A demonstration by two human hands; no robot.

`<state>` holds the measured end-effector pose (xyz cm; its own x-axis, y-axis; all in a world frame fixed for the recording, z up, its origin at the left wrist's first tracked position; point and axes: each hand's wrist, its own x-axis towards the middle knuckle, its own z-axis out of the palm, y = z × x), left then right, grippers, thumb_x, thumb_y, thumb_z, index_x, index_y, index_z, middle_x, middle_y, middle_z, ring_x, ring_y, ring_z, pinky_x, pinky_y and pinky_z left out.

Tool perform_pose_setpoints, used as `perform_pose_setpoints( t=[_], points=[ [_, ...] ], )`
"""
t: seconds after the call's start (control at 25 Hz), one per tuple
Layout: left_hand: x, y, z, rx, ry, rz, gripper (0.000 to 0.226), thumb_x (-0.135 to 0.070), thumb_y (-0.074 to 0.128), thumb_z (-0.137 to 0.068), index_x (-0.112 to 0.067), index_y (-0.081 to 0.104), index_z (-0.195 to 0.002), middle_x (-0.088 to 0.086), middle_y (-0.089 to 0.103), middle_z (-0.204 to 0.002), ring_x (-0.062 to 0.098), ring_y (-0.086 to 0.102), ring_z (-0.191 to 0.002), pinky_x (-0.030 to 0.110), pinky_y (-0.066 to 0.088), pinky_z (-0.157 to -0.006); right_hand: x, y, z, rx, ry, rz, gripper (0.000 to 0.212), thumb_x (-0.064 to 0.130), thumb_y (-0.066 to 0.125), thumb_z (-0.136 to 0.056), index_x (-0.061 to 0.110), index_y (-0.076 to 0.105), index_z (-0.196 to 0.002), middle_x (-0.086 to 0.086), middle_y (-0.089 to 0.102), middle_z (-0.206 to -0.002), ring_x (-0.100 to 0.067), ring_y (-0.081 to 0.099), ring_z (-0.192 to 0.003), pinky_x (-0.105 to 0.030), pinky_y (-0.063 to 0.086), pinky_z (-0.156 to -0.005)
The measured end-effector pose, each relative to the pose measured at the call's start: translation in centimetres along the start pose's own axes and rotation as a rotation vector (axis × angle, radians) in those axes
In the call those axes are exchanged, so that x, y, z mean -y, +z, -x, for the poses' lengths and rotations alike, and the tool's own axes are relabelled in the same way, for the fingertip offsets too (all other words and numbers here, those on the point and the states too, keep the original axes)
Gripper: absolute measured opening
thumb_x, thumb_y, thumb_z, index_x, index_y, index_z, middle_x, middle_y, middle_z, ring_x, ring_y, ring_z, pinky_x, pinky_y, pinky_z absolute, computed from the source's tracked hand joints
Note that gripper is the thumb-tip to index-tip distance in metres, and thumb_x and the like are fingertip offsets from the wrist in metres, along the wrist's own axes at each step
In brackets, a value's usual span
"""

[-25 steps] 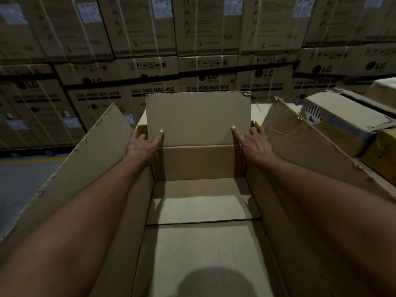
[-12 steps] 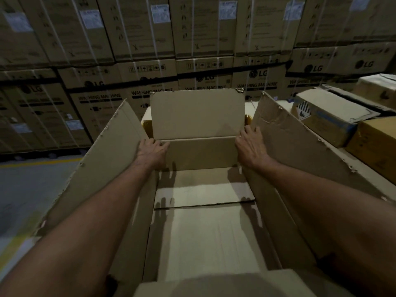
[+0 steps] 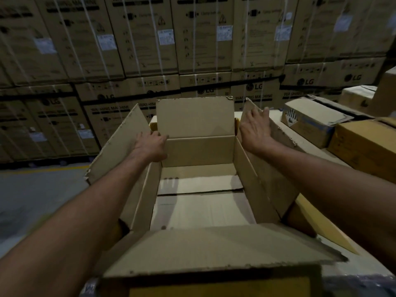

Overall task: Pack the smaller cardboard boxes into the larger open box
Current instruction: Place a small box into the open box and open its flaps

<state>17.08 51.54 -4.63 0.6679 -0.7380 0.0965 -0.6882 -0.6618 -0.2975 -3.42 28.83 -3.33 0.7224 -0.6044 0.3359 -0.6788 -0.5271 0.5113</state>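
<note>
At far left, floor [image 3: 32, 196]: grey concrete with a yellow line [image 3: 53, 169] running along the foot of the stacked goods.
Back wall, cartons [image 3: 139, 39]: tall strapped washing-machine cartons with white labels, stacked in rows across the whole width behind everything.
Left flap [image 3: 120, 142]: stands up and leans outward from the big box, its edge ragged.
Left hand [image 3: 151, 146]: reaches forward with its back to the camera. The fingers lie at the far left corner, where the left flap meets the far wall. They look loosely bent; whether they hook round an edge cannot be told.
Big box [image 3: 199, 150]: sits open straight ahead, between the two forearms, all four top flaps spread. Its bottom shows two inner flaps meeting at a seam.
Far flap [image 3: 195, 116]: stands nearly upright at the back, between the two hands.
Near flap [image 3: 214, 247]: folds out toward the camera, lying low across the bottom of the view.
Right hand [image 3: 255, 129]: spread flat with straight fingers, the palm pressed against the inner face of the right flap near its far top corner, gripping nothing.
Right flap [image 3: 278, 159]: tilts outward under that palm, toward the boxes on the right.
Small box with blue band [image 3: 310, 121]: lies outside the big box, just beyond the right flap, with a black-and-white diamond mark on its side.
Yellow-brown box [image 3: 364, 142]: sits just beside the banded one, nearer the right edge, also outside the big box.
Far right, more boxes [image 3: 357, 97]: plain brown, behind those two.
</note>
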Motion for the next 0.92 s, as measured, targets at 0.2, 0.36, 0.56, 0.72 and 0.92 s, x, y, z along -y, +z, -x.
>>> perform_pose_setpoints(
  t=[0.2,0.36,0.56,0.72,0.92],
  points=[
    [-1.9,-3.5,5.2,-0.042,-0.125,0.019,0.069,-0.056,0.063,-0.092,-0.032,0.040,-0.152,0.007,0.047,-0.152,0.030,0.041,-0.139,0.050,0.028,-0.117,-3.3,-3.6,4.0,0.040,0.015,-0.085,0.045,0.036,0.066,-0.090,0.022,0.062,-0.132,-0.018,0.032,-0.158,-0.039,0.023,-0.149,-0.067,0.020,-0.118],
    [-4.0,-3.9,9.7,0.017,-0.169,0.169,0.069,-0.055,0.065,-0.091,-0.032,0.041,-0.151,0.007,0.044,-0.156,0.031,0.038,-0.143,0.053,0.025,-0.119,-6.0,-3.9,7.5,0.148,0.019,-0.360,0.043,0.015,0.060,-0.096,0.009,0.054,-0.138,-0.019,0.028,-0.160,-0.038,0.050,-0.128,-0.052,0.051,-0.101],
    [-6.8,-5.8,13.9,0.051,-0.168,0.334,0.067,-0.055,0.066,-0.091,-0.030,0.044,-0.149,0.006,0.048,-0.154,0.029,0.041,-0.141,0.049,0.030,-0.114,-8.6,-3.3,10.7,0.146,-0.004,-0.503,0.047,0.015,0.068,-0.093,0.009,0.053,-0.137,-0.017,0.037,-0.151,-0.033,0.053,-0.118,-0.044,0.053,-0.092],
    [-8.8,-7.7,16.4,-0.037,-0.105,0.467,0.064,-0.053,0.067,-0.091,-0.031,0.047,-0.147,0.004,0.049,-0.153,0.028,0.042,-0.142,0.052,0.032,-0.114,-9.6,-4.4,13.6,-0.033,-0.019,-0.436,0.038,0.026,0.069,-0.090,0.018,0.063,-0.126,-0.014,0.047,-0.145,-0.033,0.042,-0.133,-0.051,0.040,-0.106],
    [-13.0,-9.2,19.4,-0.164,-0.046,0.658,0.060,-0.051,0.068,-0.091,-0.032,0.051,-0.145,-0.004,0.052,-0.151,0.022,0.045,-0.140,0.052,0.036,-0.114,-8.4,-5.0,18.3,-0.282,0.043,-0.691,0.023,0.035,0.063,-0.094,0.019,0.072,-0.106,-0.005,0.066,-0.114,-0.025,0.056,-0.112,-0.046,0.044,-0.097]
  ],
)
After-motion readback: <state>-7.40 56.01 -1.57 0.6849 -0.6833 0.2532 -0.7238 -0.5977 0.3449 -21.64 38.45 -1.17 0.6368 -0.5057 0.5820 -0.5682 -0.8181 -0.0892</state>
